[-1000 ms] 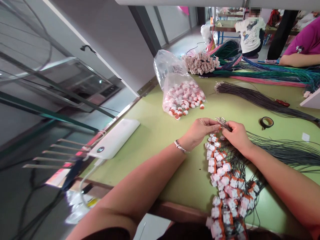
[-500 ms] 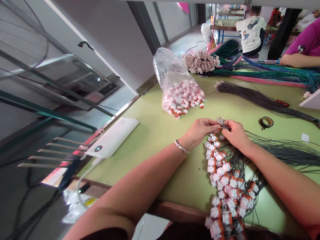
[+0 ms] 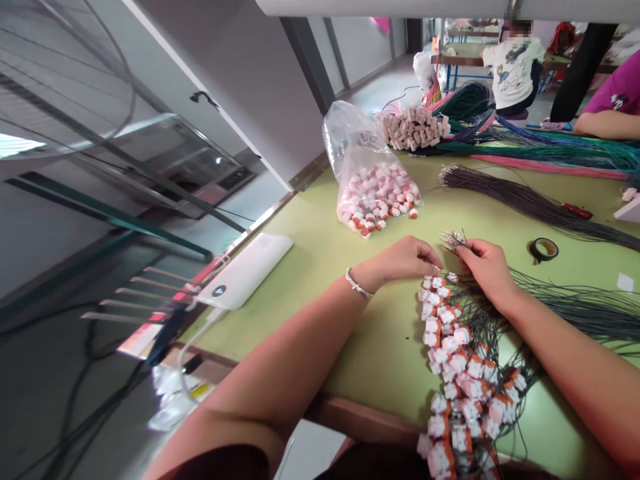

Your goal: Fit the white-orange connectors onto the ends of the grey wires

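Note:
My left hand [image 3: 411,259] is closed at the top of a long pile of white-and-orange connectors [image 3: 457,360]. Its fingertips pinch a small connector [image 3: 436,271], which they partly cover. My right hand [image 3: 487,267] is closed around a bundle of dark wires [image 3: 459,245], whose bare metal terminals stick out past the thumb toward the upper left. A gap separates the two hands. Just below it lies a single connector [image 3: 453,277]. Dark wires [image 3: 565,300] run from the pile to the right, beneath my right forearm.
A clear plastic bag [image 3: 377,187] spills connectors onto the green table [image 3: 320,267]. Behind lie another dark wire bundle [image 3: 505,193], a red-handled tool [image 3: 577,211] and black tape [image 3: 543,250]. A white power bank [image 3: 245,270] with a cable sits left. Two people are at the back.
My hands have drawn apart. The left has come down from the wire tips toward the top of the connector pile, while the right still grips the wires. The camera view has shifted slightly.

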`<state>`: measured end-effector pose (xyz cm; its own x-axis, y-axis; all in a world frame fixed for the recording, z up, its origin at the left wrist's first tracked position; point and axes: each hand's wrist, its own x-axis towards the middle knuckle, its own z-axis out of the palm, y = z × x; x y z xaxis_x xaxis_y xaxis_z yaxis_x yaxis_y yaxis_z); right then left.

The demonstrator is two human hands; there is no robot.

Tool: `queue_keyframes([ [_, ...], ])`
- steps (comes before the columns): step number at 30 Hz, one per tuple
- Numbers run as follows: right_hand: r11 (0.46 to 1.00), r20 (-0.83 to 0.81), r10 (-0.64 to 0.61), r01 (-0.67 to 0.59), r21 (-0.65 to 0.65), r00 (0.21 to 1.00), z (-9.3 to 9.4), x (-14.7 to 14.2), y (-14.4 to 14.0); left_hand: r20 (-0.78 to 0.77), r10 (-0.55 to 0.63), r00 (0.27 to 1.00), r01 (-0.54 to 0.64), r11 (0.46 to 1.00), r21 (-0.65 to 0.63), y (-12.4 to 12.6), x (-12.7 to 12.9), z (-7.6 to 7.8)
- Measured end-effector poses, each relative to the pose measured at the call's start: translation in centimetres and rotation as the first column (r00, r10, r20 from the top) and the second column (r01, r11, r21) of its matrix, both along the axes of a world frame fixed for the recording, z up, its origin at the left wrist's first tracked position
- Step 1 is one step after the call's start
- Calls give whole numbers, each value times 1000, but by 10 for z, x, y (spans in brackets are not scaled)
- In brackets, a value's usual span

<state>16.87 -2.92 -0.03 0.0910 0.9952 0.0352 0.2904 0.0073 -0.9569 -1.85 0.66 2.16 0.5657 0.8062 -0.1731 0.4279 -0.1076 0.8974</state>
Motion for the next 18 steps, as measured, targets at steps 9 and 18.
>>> queue_keyframes([
  [9, 1000, -72, -29, 29, 3, 997, 1, -3, -1, -266, 504, 822, -239, 728, 642, 64, 9, -22],
  [18, 999, -21, -31, 31, 7, 999, 3, -2, -1, -161, 423, 892, -311, 831, 461, 58, 9, -16],
])
